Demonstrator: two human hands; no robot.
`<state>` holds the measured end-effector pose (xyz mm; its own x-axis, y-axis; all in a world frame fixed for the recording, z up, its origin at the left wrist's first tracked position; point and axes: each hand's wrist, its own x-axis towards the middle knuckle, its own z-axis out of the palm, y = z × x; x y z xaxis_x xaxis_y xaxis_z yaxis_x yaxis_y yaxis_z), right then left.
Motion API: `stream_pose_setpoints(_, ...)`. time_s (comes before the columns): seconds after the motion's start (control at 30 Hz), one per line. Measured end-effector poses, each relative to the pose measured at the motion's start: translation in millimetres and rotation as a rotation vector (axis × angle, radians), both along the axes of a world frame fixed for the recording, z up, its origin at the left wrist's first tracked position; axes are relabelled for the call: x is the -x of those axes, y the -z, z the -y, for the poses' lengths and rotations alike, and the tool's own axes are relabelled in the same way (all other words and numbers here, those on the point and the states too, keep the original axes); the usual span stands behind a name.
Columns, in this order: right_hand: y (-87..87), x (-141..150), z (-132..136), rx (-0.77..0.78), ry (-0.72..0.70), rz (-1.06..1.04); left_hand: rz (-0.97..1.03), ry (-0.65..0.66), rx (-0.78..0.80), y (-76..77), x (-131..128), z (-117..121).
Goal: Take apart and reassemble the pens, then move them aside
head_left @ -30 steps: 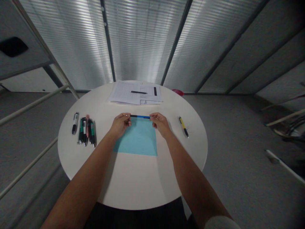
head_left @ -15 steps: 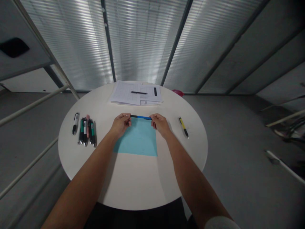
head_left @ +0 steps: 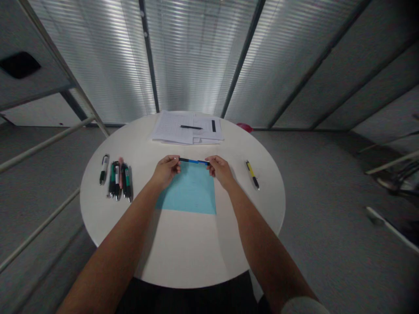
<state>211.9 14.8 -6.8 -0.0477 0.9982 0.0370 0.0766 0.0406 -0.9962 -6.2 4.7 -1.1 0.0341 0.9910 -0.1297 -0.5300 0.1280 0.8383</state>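
Blue-and-black pen (head_left: 193,161) first, head view: we have it crosswise at the far edge of the light-blue sheet (head_left: 190,192), our landmark. Left hand (head_left: 166,170), off the sheet's far left corner, pinches the black end between thumb and fingers; right hand (head_left: 221,169), at the far right corner, pinches the blue end the same way. Neither palm wraps it. We'd guess the two-ended pinch is for keeping the barrel level and its middle uncovered. Can't tell whether the pen touches the sheet or sits above it.

Sheet lies flat on the round white bench (head_left: 190,248), square in front of us, probably so both arms reach it evenly. Left of the sheet, a pen cluster (head_left: 117,179), green, white, black and pink, lies side by side, metal tips toward us; likely bunched to stay together within reach. White-and-black pen (head_left: 104,169) sits just beyond that, farther left of the sheet. Right of the sheet, yellow-and-black pen (head_left: 252,175) lies alone, slanted, apparently set apart from the bunch. Beyond the sheet, stacked papers (head_left: 173,126) carry a dark pen (head_left: 191,127), seemingly parked out of our way. Print unreadable.
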Motion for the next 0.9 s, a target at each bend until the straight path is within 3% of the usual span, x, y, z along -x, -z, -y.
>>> stream_pose_setpoints(0.9,4.2,0.3,-1.4,-0.069,-0.023,0.048,-0.016,-0.019,-0.002,2.1,-0.3,-1.2)
